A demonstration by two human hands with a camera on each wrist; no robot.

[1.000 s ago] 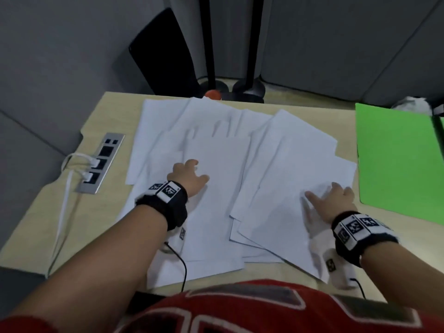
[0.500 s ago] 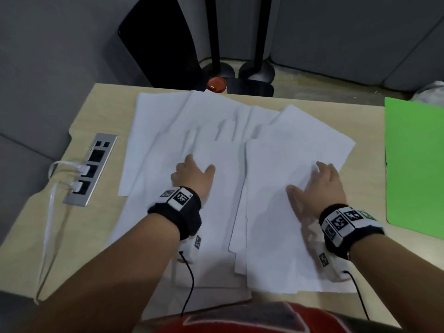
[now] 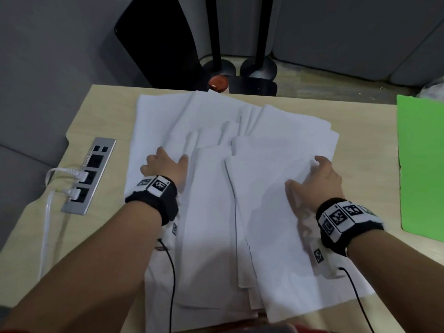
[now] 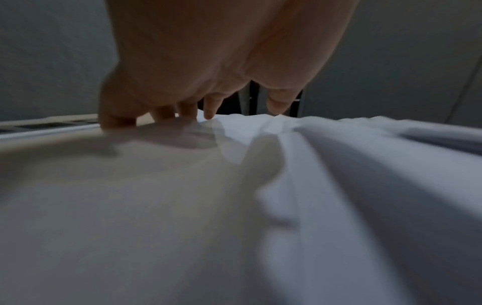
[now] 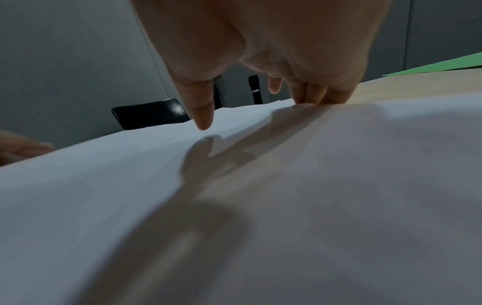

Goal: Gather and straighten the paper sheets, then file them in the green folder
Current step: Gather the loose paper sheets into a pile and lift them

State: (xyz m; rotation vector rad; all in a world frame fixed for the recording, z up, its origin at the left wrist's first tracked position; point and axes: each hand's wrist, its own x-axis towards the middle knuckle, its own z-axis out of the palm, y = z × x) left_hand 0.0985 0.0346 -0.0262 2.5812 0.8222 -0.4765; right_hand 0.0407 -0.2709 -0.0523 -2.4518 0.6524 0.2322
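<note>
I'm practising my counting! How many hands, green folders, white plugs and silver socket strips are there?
hands: 2, left hand and right hand
green folder: 1
white plugs: 2
silver socket strip: 1
Total: 6

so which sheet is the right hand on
The topmost sheet on the pile's right side, under the right hand; it overlaps the others.

Bare desk (image 3: 360,145) between paper sheets (image 3: 264,212) and green folder (image 3: 422,164)
</note>
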